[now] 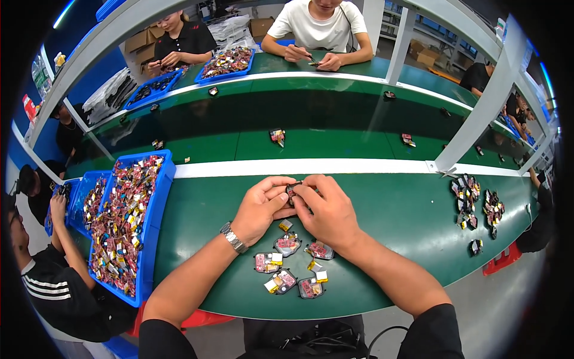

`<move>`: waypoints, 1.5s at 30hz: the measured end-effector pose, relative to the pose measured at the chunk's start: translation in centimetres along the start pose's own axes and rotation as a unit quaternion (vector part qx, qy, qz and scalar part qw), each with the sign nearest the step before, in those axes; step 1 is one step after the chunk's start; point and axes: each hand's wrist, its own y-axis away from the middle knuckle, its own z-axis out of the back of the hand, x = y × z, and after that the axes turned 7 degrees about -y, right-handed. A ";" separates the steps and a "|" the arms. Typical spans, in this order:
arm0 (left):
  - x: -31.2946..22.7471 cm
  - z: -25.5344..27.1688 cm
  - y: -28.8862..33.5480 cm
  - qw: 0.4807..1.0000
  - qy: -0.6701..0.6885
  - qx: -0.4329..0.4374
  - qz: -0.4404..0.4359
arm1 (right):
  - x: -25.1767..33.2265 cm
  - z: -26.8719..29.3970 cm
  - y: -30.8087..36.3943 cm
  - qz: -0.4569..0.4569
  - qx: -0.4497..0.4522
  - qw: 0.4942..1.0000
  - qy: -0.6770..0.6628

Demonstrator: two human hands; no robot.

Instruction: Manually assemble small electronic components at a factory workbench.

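Above the green tabletop, my left hand (258,210) and my right hand (329,214) meet at one small black plastic casing (291,192) with a reddish circuit board inside. Fingers of both hands close round it and hide most of it. A metal-band watch (233,237) is on my left wrist. Just below my hands lie several similar casings with red boards and yellow-wrapped battery cells, among them one casing (267,262) at the left and another (311,288) nearest me. A loose yellow-and-silver cell (285,225) sits right beneath my fingers.
To my left stands a blue bin (157,230) heaped with red boards and cells. Beyond a white rail (311,168), a green belt carries scattered casings (277,137). Piled casings (465,200) lie at right. Grey posts (402,45) frame the bench. Co-workers sit opposite and at left.
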 end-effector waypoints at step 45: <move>0.9 1.9 -1.0 0.986 -0.120 -0.080 -0.085 | -9.2 -4.6 -8.5 -0.222 0.045 0.957 0.184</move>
